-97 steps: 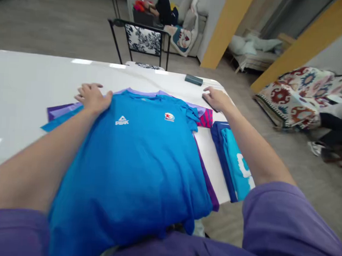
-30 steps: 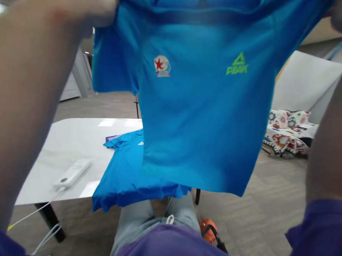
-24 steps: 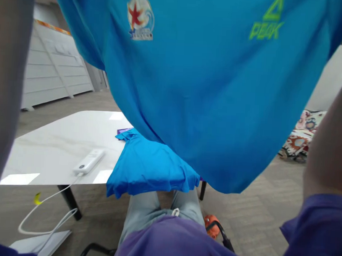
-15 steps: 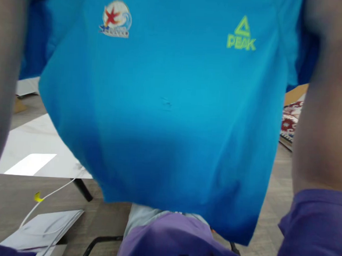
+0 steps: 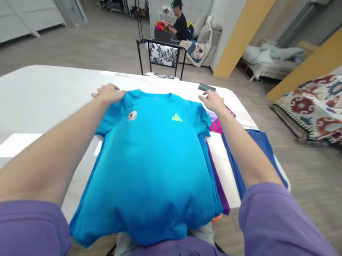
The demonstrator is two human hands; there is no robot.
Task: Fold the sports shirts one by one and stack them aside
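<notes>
A turquoise T-shirt (image 5: 155,157) lies front up on the white table, its neckline away from me. A round badge and a green logo are on its chest, and the hem hangs over the near edge toward my lap. My left hand (image 5: 108,94) rests at the left shoulder of the shirt, fingers apart and partly hidden behind the hand. Just past the opposite shoulder is my right hand (image 5: 213,102), its fingers loosely stretched and a little apart from the cloth. A purple garment (image 5: 223,197) peeks out under the shirt's right side.
The white table (image 5: 40,102) spreads left. Blue cloth (image 5: 259,142) lies on its right part, with a pink-striped cloth (image 5: 216,125) near my right wrist. A dark flat object (image 5: 206,87) is at the far edge. Beyond stand a chair (image 5: 163,55) and a seated person (image 5: 180,25).
The turquoise T-shirt has come down from in front of my view and now lies on the table. Both hands are farther forward, at its shoulders, and the view has tilted up.
</notes>
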